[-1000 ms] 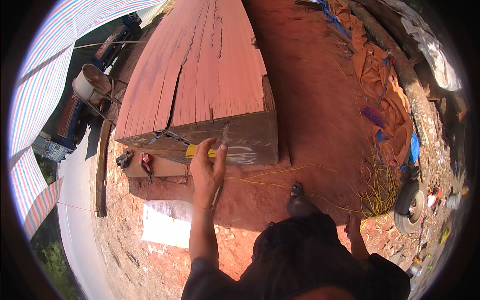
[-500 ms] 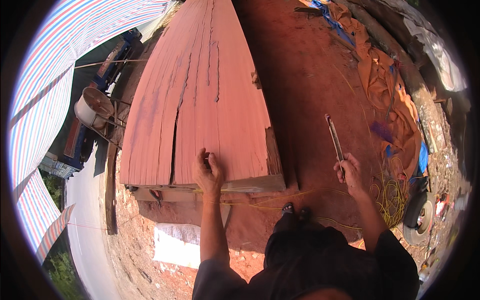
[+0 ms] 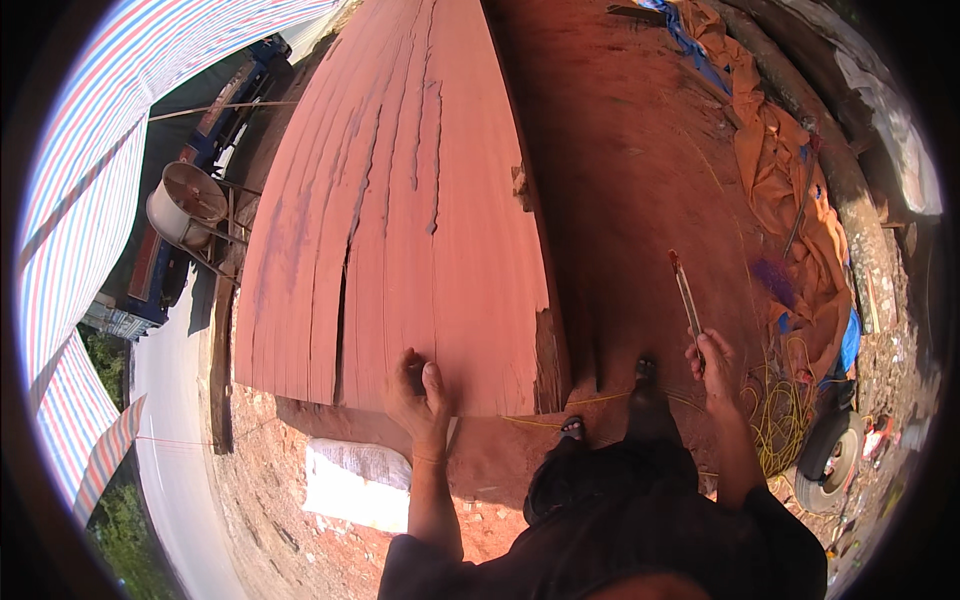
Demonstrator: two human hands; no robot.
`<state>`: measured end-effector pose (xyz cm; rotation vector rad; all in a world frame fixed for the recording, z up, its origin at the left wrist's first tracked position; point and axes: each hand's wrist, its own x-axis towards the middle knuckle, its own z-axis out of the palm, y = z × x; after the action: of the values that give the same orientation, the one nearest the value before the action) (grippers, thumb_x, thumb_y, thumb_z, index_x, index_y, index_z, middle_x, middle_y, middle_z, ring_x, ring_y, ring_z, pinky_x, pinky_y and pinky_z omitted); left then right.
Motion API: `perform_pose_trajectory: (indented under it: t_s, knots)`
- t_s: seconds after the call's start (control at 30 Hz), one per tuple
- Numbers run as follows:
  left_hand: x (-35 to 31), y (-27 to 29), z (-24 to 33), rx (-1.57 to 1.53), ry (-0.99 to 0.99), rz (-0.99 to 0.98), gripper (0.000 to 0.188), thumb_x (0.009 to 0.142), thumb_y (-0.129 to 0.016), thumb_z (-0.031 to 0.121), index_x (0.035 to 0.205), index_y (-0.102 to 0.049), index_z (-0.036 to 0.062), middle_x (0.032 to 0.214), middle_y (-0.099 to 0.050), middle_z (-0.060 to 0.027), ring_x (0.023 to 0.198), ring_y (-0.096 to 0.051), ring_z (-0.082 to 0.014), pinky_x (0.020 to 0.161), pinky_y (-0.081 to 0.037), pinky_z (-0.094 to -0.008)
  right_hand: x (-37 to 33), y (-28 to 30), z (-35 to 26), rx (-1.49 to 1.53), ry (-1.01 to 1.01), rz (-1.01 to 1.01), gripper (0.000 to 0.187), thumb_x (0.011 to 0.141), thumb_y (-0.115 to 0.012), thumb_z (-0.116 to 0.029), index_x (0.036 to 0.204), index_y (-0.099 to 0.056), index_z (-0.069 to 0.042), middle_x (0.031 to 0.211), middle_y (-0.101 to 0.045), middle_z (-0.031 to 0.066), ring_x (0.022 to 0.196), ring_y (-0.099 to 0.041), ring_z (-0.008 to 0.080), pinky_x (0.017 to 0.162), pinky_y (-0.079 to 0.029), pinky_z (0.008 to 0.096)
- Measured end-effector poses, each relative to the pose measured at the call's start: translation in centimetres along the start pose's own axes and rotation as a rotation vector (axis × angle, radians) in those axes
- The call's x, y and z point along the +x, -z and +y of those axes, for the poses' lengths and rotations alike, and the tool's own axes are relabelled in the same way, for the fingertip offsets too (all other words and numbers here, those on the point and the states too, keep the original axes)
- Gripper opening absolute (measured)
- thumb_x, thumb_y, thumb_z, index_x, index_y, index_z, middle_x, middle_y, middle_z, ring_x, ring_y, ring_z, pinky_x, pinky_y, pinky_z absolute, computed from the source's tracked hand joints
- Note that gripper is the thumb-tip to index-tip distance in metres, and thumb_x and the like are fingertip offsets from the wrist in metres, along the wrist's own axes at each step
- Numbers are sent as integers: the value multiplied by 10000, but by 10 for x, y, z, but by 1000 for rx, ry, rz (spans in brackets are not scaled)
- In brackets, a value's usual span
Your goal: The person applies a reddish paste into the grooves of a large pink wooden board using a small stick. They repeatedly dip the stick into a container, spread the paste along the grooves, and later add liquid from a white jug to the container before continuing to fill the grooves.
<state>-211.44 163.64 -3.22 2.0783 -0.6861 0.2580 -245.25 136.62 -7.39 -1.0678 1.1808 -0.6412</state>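
Observation:
A big reddish wooden slab (image 3: pixel 400 290) with long dark cracks stretches away in front of me. At its near edge is my left hand (image 3: pixel 418 396), its fingers loosely curled, the thumb apart and nothing visible in it. I cannot tell whether it touches the wood. Off to the right of the slab, my right hand (image 3: pixel 712 362) is closed around the lower end of a long, thin, flat stick-like tool (image 3: pixel 684 290). The tool points up and away from me, and its far tip is dark reddish; its exact kind is unclear.
Red dust covers the ground (image 3: pixel 640 180) right of the slab. A yellow cord (image 3: pixel 785 420) lies coiled near a wheel (image 3: pixel 832 455). Crumpled orange tarpaulin (image 3: pixel 775 170) runs along the right. On the left stand a drum-shaped fan (image 3: pixel 185 205) and a striped sheet (image 3: pixel 90 200); a white sack (image 3: pixel 355 485) lies nearby.
One of my feet has stepped forward, right of the slab's near end. The slab's near edge now sits lower in view. Both hands appear lower too, the right still holding the stick-like tool.

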Motion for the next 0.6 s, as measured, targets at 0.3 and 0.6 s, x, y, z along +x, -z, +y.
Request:
perform_pose_trajectory:
  t_s: [0.3, 0.6]
  knots:
    - [-2, -35, 29, 130, 426, 316, 619, 1085, -391, 410, 1336, -594, -117, 1305, -658, -277, 1228, -629, -377, 1046, -493, -445, 161, 60, -61, -119, 91, -85, 220, 1034, -604, -182, 1173, -691, -36, 852, -659, -18, 646, -542, 24, 526, -433, 196]
    - [3, -31, 17, 289, 339, 306, 361, 1092, -525, 246, 1239, -657, -57, 1148, -724, -164, 1047, -686, -266, 941, -545, -380, 278, 46, -142, -378, 267, -310, 229, 1032, -620, -164, 1195, -698, -22, 873, -668, -15, 664, -535, 23, 568, -420, 191]
